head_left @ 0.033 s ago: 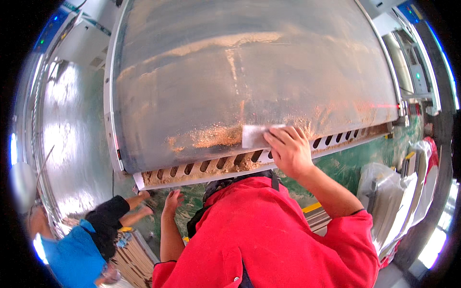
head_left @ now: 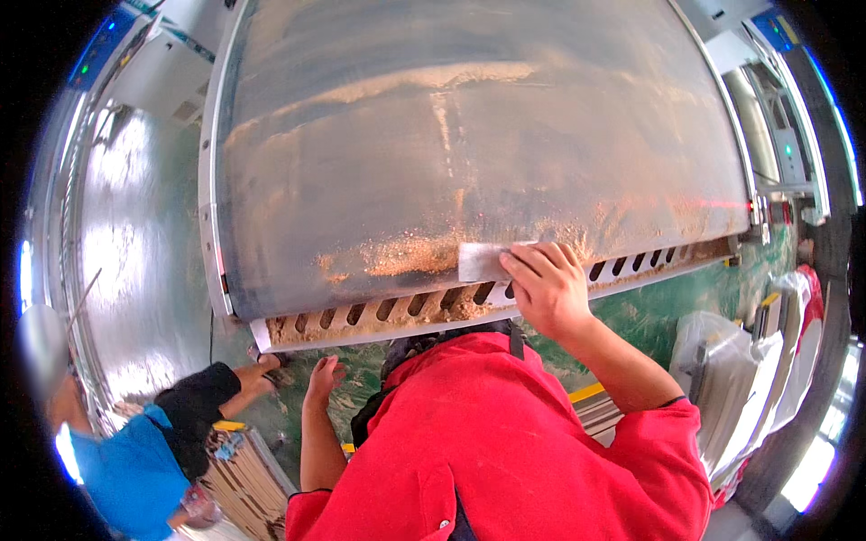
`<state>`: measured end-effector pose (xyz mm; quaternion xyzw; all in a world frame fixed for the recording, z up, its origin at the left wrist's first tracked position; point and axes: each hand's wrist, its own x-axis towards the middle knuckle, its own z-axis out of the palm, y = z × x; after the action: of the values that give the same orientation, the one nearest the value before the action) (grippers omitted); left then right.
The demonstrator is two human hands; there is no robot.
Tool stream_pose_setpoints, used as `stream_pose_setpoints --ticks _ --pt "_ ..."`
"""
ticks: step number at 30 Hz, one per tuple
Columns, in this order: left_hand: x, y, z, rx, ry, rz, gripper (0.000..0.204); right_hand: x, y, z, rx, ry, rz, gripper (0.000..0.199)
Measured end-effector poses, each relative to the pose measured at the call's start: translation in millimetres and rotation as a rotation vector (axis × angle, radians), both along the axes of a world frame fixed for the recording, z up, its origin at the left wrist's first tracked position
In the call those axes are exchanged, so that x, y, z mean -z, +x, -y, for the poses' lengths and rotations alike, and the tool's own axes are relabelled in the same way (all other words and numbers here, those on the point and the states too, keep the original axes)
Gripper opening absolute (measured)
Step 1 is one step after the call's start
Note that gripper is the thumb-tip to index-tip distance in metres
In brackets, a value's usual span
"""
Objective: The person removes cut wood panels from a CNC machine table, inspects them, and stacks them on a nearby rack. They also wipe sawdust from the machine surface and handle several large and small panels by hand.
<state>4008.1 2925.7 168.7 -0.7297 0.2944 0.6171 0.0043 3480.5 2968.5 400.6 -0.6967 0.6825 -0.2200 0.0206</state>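
My right hand (head_left: pixel 548 288) grips a flat, pale grey rectangular scraper (head_left: pixel 482 262), fingers on top along its right end. The scraper lies against the near edge of a wide grey belt (head_left: pixel 379 162). Directly left of it is a patch of tan, crumbly dust (head_left: pixel 410 256), with more dust behind and to the right. Below the belt edge runs a pale slotted tray (head_left: pixel 338 335) with tan powder in it. My left hand (head_left: pixel 323 379) hangs low beside my body, just below the tray, its fingers loosely bent and apart from anything; no object shows in it.
At the lower left, a person in a blue shirt (head_left: pixel 135 469) is near a stack of boards (head_left: pixel 244 482). Plastic-wrapped panels (head_left: pixel 726 379) stand at the right. Metal rails (head_left: pixel 209 180) edge the belt. A shiny metal surface (head_left: pixel 117 270) lies beyond the left rail.
The scraper and my right hand sit slightly lower and farther right in the picture. The person in blue has shifted a little. My grip is unchanged.
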Motion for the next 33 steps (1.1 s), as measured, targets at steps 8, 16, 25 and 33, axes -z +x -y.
stream_pose_setpoints --ticks 8,16,25,33 --pt "-7.9 30.1 -36.3 -0.067 -0.039 -0.010 0.048 4.7 7.6 55.6 -0.003 -0.131 -0.029 0.028" --pt "14.7 64.8 -87.6 -0.147 -0.019 -0.039 0.045 21.4 63.8 -36.6 -0.064 -0.112 0.016 0.032" --pt "51.4 98.8 -156.2 -0.091 0.037 -0.053 0.052 61.6 88.4 -66.4 0.000 0.015 0.146 0.025" --pt "32.9 106.7 -189.2 -0.140 -0.036 -0.114 0.053 72.8 256.3 49.2 -0.556 0.027 -0.006 0.026"
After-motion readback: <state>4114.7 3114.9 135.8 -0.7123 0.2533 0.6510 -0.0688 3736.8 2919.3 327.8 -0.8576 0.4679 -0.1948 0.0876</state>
